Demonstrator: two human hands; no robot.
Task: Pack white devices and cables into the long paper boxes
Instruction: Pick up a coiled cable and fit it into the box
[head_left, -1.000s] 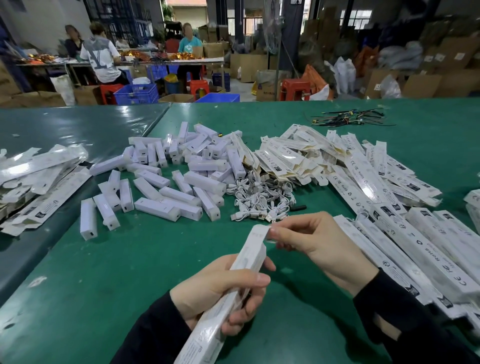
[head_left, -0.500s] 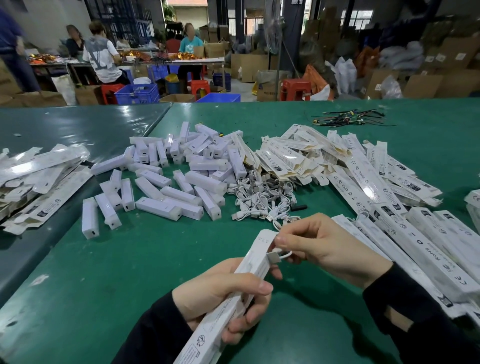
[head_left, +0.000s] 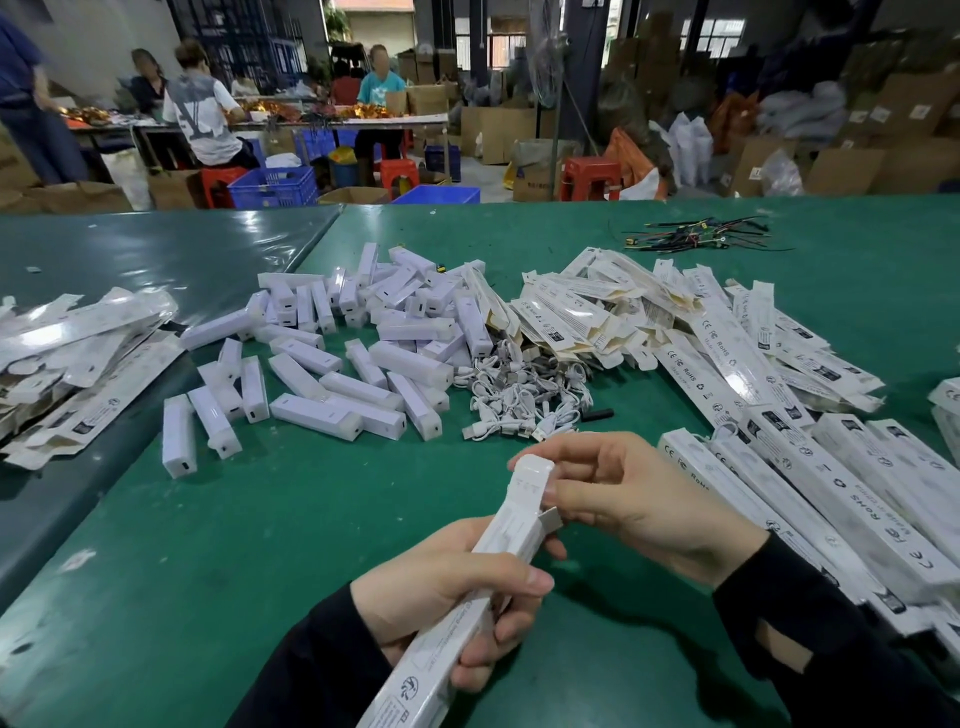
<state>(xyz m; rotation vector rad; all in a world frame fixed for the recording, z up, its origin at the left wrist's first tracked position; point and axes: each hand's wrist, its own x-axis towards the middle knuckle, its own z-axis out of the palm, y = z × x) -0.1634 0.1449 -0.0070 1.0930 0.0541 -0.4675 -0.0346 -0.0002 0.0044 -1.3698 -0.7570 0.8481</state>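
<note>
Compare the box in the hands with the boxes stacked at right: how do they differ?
The held box is off the table, tilted, gripped by the left hand; the stacked boxes lie flat on the green table. The held box's top end is open, the right hand pinching its flap; the stacked boxes' ends look closed. Both are long, white and printed.

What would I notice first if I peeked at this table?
Probably the two hands up close: the left hand grips a long paper box while the right hand pinches its top flap. Behind them, a big heap of white devices sits on the green table, with a tangle of white cables beside it. More long boxes are stacked on the right.
</note>
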